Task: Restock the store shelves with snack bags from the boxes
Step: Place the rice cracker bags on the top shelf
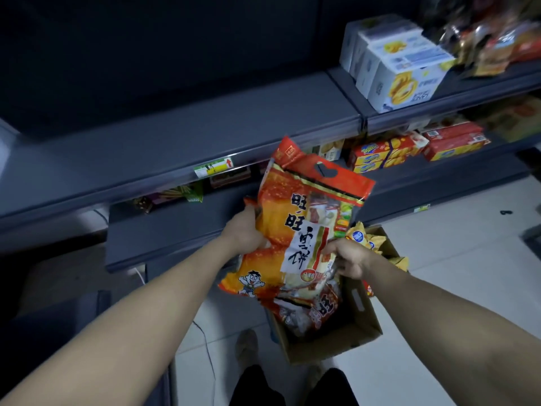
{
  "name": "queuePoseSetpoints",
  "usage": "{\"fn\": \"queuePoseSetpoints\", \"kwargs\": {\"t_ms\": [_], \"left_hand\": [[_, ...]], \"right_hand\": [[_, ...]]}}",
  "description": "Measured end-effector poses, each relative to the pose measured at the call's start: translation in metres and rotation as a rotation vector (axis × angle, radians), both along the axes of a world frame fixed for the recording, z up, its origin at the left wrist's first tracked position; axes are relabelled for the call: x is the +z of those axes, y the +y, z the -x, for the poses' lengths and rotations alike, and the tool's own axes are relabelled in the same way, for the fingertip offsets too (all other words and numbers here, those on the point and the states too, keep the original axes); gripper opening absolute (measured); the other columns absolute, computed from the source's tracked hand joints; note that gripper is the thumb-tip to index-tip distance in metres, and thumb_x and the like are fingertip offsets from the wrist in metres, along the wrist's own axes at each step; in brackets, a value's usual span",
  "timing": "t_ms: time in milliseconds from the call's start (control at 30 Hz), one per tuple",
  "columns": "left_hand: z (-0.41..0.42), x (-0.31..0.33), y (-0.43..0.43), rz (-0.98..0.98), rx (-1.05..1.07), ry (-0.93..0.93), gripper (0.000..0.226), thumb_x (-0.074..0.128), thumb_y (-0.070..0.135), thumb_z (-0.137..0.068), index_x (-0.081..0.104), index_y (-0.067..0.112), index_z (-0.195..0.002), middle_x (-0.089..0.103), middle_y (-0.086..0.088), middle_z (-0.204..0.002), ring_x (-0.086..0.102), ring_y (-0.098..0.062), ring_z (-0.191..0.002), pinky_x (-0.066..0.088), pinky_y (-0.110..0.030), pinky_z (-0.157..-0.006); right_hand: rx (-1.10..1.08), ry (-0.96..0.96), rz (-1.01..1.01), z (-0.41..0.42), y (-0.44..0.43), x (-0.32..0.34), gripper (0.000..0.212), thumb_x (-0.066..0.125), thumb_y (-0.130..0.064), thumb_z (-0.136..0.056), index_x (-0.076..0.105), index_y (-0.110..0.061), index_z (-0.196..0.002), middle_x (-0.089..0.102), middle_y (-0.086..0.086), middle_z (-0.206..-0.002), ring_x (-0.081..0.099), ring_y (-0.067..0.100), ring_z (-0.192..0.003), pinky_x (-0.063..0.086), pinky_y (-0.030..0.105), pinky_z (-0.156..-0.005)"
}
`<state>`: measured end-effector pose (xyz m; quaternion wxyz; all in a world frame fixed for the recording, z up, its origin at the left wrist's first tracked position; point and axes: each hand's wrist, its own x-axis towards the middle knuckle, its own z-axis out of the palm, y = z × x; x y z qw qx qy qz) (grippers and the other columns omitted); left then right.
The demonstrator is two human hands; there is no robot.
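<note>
A large orange and red snack bag (pixel 295 218) with black characters and a cartoon boy is held up above the cardboard box (pixel 348 332) on the floor. My left hand (pixel 244 231) grips its left edge. My right hand (pixel 347 257) grips its lower right side. More red snack bags (pixel 310 312) lie inside the box, and small yellow bags (pixel 367 240) stick out at its far end. The dark grey shelf (pixel 181 133) in front of me is bare on its left stretch.
White boxes (pixel 395 63) and shiny bags (pixel 494 39) stand on the upper shelf at the right. Red and yellow biscuit boxes (pixel 409 148) fill the shelf below. A price tag (pixel 213 167) sits on the shelf edge. My feet (pixel 247 348) stand on pale floor tiles by the box.
</note>
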<state>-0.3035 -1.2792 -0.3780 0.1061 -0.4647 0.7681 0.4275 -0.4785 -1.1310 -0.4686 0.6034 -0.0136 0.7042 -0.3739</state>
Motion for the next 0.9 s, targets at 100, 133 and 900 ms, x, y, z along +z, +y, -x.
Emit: {"fn": "queuePoseSetpoints", "kwargs": {"t_ms": [100, 133, 900], "left_hand": [[0.000, 0.034, -0.001, 0.061, -0.026, 0.062, 0.090, 0.080, 0.015, -0.069, 0.026, 0.015, -0.140, 0.050, -0.010, -0.135, 0.052, -0.031, -0.120, 0.047, -0.044, -0.096], [0.001, 0.048, 0.000, 0.076, -0.031, 0.095, 0.092, 0.081, 0.014, -0.069, 0.024, 0.016, -0.142, 0.050, -0.009, -0.135, 0.052, -0.031, -0.120, 0.047, -0.044, -0.097], [-0.097, 0.420, -0.085, 0.511, 0.276, 1.000, 0.056, 0.049, 0.016, -0.097, 0.023, 0.028, -0.145, 0.055, 0.000, -0.122, 0.057, -0.019, -0.099, 0.053, -0.032, -0.073]], "right_hand": [[-0.066, 0.050, 0.102, 0.008, 0.006, 0.035, 0.040, 0.063, -0.001, -0.079, 0.058, -0.001, -0.119, 0.054, 0.005, -0.130, 0.043, 0.021, -0.126, 0.031, 0.039, -0.110], [-0.085, 0.071, 0.146, 0.012, 0.008, 0.053, 0.027, 0.061, 0.000, -0.081, 0.062, -0.003, -0.108, 0.059, 0.003, -0.115, 0.049, 0.020, -0.114, 0.035, 0.039, -0.105], [-0.071, 0.852, 1.129, -0.065, -0.113, 0.496, 0.063, 0.070, -0.006, -0.081, 0.024, -0.014, -0.123, 0.056, 0.000, -0.105, 0.059, 0.010, -0.087, 0.050, 0.022, -0.067]]}}
